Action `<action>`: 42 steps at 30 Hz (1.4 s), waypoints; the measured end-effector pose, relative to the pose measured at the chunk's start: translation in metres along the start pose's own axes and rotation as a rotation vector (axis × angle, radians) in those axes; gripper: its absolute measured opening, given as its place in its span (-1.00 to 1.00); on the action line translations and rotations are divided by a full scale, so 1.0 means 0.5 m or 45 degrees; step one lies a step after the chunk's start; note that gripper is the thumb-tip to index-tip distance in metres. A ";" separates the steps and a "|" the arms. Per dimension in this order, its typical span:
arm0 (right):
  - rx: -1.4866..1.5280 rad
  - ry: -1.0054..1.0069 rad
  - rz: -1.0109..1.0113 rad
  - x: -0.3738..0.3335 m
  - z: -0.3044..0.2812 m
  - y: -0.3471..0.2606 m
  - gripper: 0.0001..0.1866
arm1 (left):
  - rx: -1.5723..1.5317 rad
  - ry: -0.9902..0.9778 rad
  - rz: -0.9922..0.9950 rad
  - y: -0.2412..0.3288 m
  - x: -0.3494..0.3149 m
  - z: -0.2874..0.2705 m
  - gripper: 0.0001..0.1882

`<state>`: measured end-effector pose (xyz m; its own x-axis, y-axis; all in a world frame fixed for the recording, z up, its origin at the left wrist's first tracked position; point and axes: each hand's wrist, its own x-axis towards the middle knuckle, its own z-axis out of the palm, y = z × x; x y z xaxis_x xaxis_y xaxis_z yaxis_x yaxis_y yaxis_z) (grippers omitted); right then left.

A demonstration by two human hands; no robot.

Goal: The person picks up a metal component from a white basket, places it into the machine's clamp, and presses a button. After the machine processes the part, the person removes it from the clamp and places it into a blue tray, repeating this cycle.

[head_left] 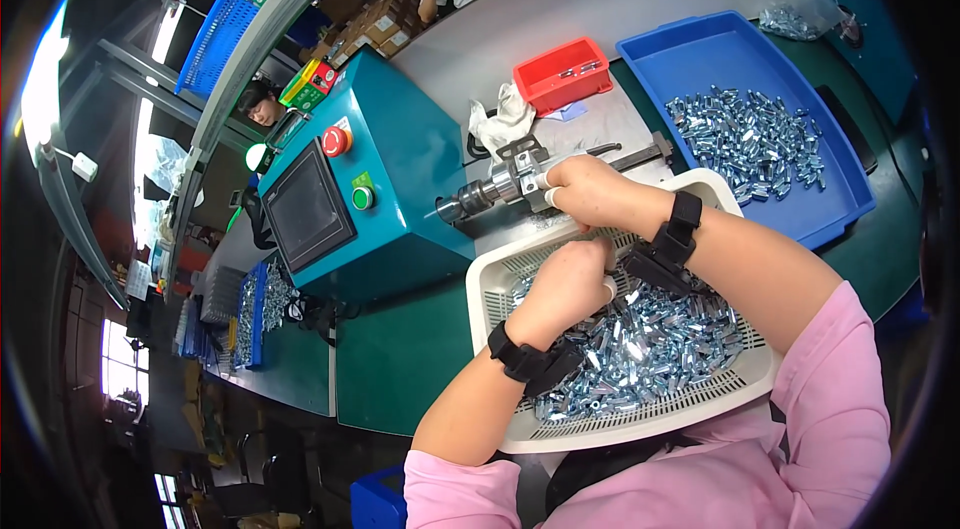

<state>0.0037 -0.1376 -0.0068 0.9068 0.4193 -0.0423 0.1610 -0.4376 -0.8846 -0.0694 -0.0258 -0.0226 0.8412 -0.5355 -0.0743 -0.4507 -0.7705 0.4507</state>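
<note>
My right hand [597, 191] reaches to the metal chuck [512, 176] of a bench machine. Its fingers, with white wraps on some of them, are bent together at the chuck's end; what they grip there is hidden. Lower and to the left, my left hand [572, 287] is curled closed above a cream plastic basket [625, 436], and anything inside its fingers cannot be made out. Many small shiny metal sleeves [640, 354] fill the basket below both hands. Black straps with small devices circle both wrists.
The teal machine body [385, 159] carries a dark screen [308, 204], a red knob [335, 140] and a green button [362, 197]. Behind the chuck stand a red bin [562, 79] and white cloth [502, 119]. A blue tray [730, 44] of metal parts lies right. Two people are beyond.
</note>
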 end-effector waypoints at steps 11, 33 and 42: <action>-0.457 0.325 -0.263 0.008 0.011 0.005 -0.79 | 0.053 0.095 0.092 -0.018 0.004 0.008 -0.80; -1.153 0.554 0.174 0.054 -0.070 -0.084 -0.66 | -0.053 0.109 0.263 -0.054 0.006 0.007 -0.78; -1.368 0.578 0.661 -0.012 -0.270 0.111 -0.61 | -0.044 0.103 0.258 -0.045 0.012 0.000 -0.80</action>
<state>0.0600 -0.2718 0.0071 0.9745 -0.2092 0.0811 -0.2111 -0.9773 0.0161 -0.0542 -0.0118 -0.0329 0.7565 -0.6475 0.0922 -0.6037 -0.6370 0.4793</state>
